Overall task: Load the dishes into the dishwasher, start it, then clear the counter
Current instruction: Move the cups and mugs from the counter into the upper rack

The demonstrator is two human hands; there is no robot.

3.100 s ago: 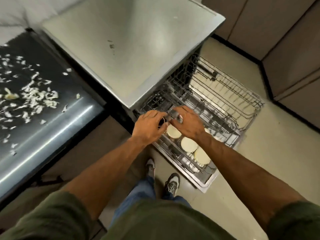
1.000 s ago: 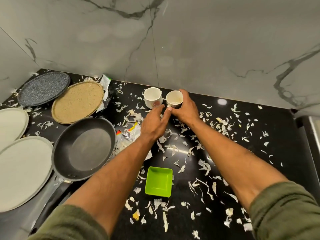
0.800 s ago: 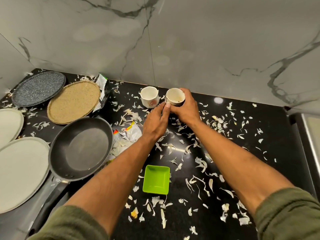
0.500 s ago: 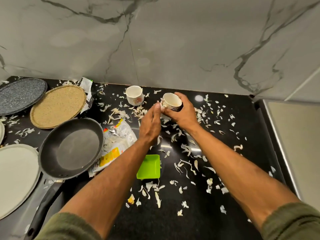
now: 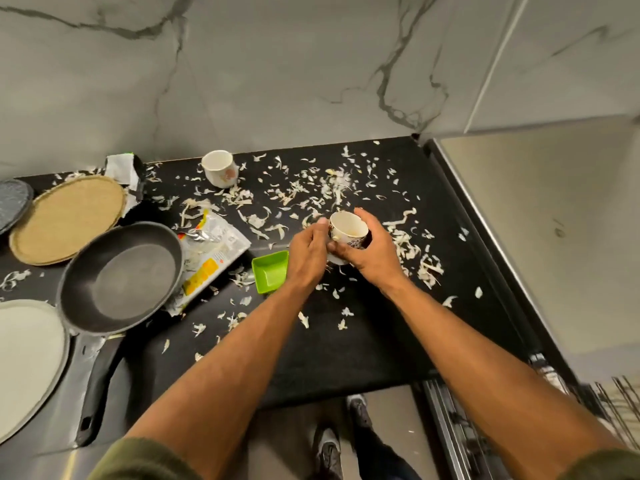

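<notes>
Lifted away from the back wall, the cup [image 5: 348, 233] now rides above the middle of the desk [image 5: 346, 341], right hand [image 5: 372, 254] wrapped round its body, left hand [image 5: 306, 252] pinching its side. The second cup [image 5: 219, 168] stays behind. With dregs inside, it is best kept upright on the swing right to the dishwasher rack [image 5: 620, 393].

Soft, even indoor light falls from above. The marble wall [image 5: 277, 64] reads flat grey, and I see no hard shadows. My black counter [image 5: 363, 341] carries only a faint sheen, and the pan [image 5: 135, 282] shows a dull highlight in its base. The cup [image 5: 348, 230] between my left hand [image 5: 308, 251] and right hand [image 5: 375, 252] is sharp. Straight lines bow toward the edges. The rack [image 5: 620, 400] at lower right smears with blur, and my sleeves [image 5: 145, 459] look soft.
</notes>
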